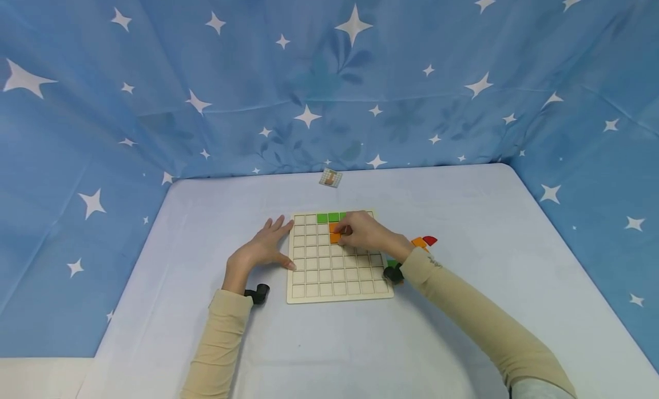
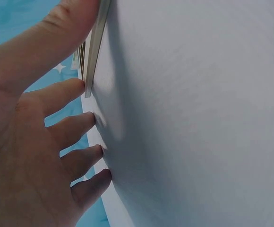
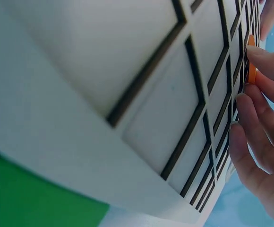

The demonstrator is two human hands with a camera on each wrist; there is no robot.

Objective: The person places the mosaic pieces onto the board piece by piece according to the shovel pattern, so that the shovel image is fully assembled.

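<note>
A pale wooden grid board lies on the white table. Several green square tiles fill cells in its top row, and orange square tiles sit below them. Over these cells, my right hand pinches an orange tile between thumb and finger, its edge at the grid in the right wrist view. The right hand hides part of the board's upper right. With fingers spread, my left hand rests at the board's left edge; its thumb and index finger touch that edge in the left wrist view.
A small patterned card lies behind the board. To the right are a loose orange piece, a red piece and a green piece, partly behind the right wrist. A blue star-patterned curtain stands along the table's back.
</note>
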